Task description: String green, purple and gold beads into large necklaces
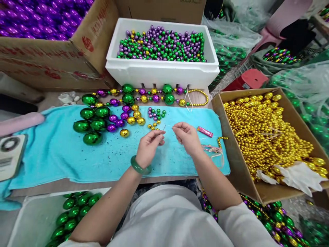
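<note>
My left hand (149,146), with a green bangle (140,166) at the wrist, pinches a thin needle (164,127) that points upward. Close by on the right, my right hand (188,138) pinches the end of a fine pale thread (170,126). A small gap separates the two hands over the blue towel (120,161). Just beyond my left fingertips lie small gold beads (153,126) and small green and purple beads (156,112). Larger green beads (92,138), purple beads (112,128) and gold beads (124,132) are grouped farther left.
A strung bead necklace (142,98) runs along the towel's far edge, before a white foam box (161,73) of beads. A pink packet (205,131) and scissors (212,148) lie right. Cardboard boxes hold gold bead strands (269,133) and purple beads (43,17).
</note>
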A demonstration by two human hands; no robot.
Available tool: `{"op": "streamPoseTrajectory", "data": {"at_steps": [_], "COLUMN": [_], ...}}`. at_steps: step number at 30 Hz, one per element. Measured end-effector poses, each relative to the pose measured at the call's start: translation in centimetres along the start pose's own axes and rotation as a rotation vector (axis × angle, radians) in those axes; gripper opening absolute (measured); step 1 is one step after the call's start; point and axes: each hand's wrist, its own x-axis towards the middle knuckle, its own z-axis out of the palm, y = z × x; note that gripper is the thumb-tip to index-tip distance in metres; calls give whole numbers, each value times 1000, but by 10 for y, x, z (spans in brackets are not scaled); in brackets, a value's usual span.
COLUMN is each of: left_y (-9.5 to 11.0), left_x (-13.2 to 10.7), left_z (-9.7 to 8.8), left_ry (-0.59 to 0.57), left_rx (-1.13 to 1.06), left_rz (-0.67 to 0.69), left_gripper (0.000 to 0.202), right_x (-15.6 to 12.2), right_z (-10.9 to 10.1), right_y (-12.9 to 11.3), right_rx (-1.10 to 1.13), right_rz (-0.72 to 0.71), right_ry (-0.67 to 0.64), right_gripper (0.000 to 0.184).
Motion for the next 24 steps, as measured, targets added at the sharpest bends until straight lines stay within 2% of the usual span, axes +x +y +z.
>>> {"op": "streamPoseTrajectory", "data": {"at_steps": [4,9,16,24], "left_y": [1,3,-1,-4], "left_x": [-3,-6,-7,-8], "left_z": [3,5,6,7], "left_ry": [-31,-25,-45,-48], "left_rx": [-94,-174,-156,-164], "left_rz": [-65,-126,-86,-86], "left_gripper": [35,37,34,34], "right_x": [-5,-7,-14,-16], "right_z": [18,25,32,31], "right_y": [8,16,23,26], "right_rx": [-33,-65,-3,-125], "right_rz": [-91,-186,-195,-317], "right_ry": [112,199,195,245], "right_gripper": [22,17,12,7]}}
